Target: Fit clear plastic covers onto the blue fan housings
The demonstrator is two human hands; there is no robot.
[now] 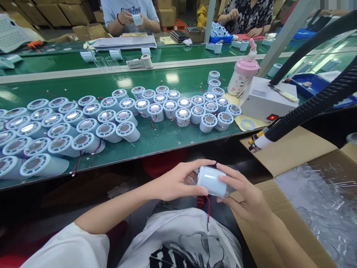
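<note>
Over my lap I hold a pale blue cylinder part on its side, with red and black wires hanging from it. My left hand grips its left end with thumb and fingers. My right hand wraps around its right end, where a clear piece seems to sit. Several matching cylinders with shiny round tops lie in rows on the green bench in front of me.
An open cardboard box of clear plastic pieces stands at my right. A white unit with a red switch, a pink bottle and a black ribbed hose sit at right. Two people work across the belt.
</note>
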